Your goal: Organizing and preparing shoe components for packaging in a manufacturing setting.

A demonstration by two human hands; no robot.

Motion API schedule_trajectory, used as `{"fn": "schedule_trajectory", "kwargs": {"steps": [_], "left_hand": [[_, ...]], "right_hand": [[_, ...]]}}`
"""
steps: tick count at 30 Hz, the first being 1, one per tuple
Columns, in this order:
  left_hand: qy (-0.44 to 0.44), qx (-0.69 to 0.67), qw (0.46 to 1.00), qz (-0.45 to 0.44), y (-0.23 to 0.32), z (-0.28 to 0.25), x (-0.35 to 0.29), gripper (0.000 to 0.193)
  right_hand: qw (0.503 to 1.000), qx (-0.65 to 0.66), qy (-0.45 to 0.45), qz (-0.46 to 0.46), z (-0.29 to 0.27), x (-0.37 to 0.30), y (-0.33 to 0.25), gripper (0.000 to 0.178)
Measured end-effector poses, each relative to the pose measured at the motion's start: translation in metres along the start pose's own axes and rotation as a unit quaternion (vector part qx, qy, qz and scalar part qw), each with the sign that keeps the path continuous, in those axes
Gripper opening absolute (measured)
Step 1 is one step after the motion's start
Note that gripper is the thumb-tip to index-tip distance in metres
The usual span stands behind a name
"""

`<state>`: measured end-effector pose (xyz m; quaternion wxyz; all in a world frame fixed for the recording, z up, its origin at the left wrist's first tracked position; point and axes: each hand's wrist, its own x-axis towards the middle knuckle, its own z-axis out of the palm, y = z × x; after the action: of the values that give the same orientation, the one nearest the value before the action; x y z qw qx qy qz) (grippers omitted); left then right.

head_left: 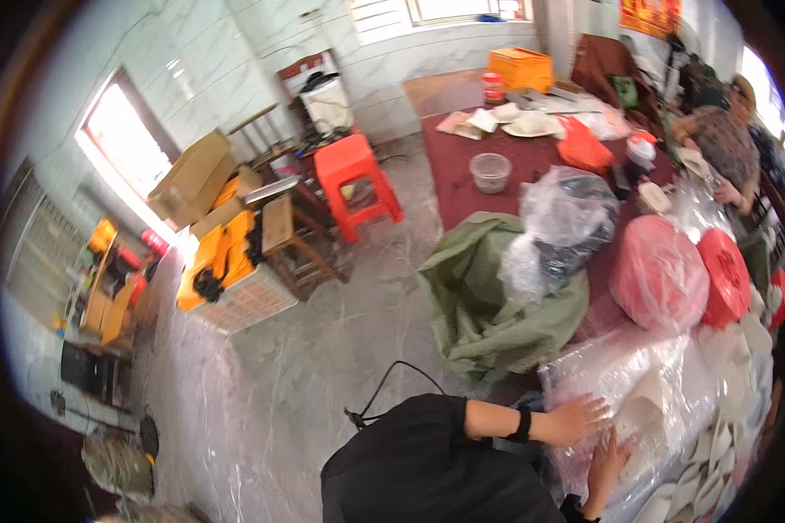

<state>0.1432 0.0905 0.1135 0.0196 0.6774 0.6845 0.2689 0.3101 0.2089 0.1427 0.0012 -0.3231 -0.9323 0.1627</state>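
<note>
On red table (462, 179) (grey tiled floor (323, 349)): plastic wrap (645, 383).

A: What enclosed the room?
B: Pale marble-patterned tile walls (218, 52) met a grey stone floor (323, 349). Daylight entered through a bright doorway (118, 131) at left and a window (462, 10) along the far wall.

A: Which furniture stood on the floor?
B: A red plastic stool (353, 179) stood beside a low wooden stool (290, 240). A cardboard box (192, 174) rested above yellow crates (218, 261) near the doorway. A long table with a dark red cover (462, 174) extended toward the far wall, where an orange crate (521, 68) sat
</note>
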Motion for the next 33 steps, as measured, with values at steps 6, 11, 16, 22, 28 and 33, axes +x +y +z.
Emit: {"fn": "schedule_trajectory", "kwargs": {"steps": [6,11,16,22,28,33], "left_hand": [[0.017,-0.006,1.0,-0.011,-0.026,0.035,-0.001,0.053],[-0.002,0.057,0.997,0.044,-0.047,0.068,0.012,0.052],[0.021,0.141,0.985,0.095,-0.058,0.099,0.027,0.055],[0.023,0.154,0.98,0.127,-0.081,0.137,0.032,0.058],[0.036,0.094,0.99,0.097,-0.042,0.054,0.014,0.046],[0.056,0.097,0.99,0.083,-0.039,0.051,0.012,0.047]], "right_hand": [[0.996,-0.055,-0.063,0.015,0.01,0.024,0.007,0.063],[0.945,-0.209,0.086,-0.238,0.028,0.032,0.041,0.049],[0.971,-0.175,-0.062,-0.148,0.006,0.03,0.026,0.053],[0.958,-0.202,-0.083,-0.185,0.018,0.045,0.059,0.054],[0.95,-0.208,-0.04,-0.229,0.015,0.052,0.052,0.058],[0.944,-0.221,-0.004,-0.244,0.006,0.045,0.041,0.061]]}}
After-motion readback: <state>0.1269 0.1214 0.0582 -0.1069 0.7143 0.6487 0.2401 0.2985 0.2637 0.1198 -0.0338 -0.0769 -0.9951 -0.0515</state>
